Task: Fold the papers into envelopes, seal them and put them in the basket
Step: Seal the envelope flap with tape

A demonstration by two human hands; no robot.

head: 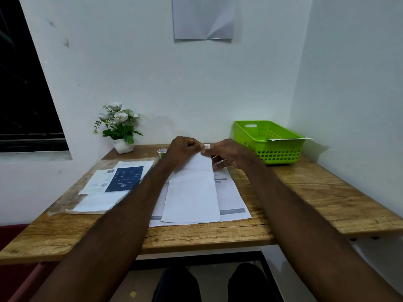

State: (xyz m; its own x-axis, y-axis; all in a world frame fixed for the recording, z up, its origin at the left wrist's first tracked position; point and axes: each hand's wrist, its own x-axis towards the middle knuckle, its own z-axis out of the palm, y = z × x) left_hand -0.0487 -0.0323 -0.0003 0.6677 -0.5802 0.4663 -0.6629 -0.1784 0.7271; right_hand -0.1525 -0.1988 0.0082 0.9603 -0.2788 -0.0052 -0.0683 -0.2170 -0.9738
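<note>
Above the folded paper (192,192), both forearms outstretched, left hand (181,152) and right hand (226,154) each pinching tape piece (206,146) in fingertip grip.

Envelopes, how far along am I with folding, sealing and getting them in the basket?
Done: one paper already sits in the basket, poking over its rim. In hand: the left hand and right hand hold a tape piece over the folded paper. Left: seal it, basket it, then fold the sheets beneath.
</note>
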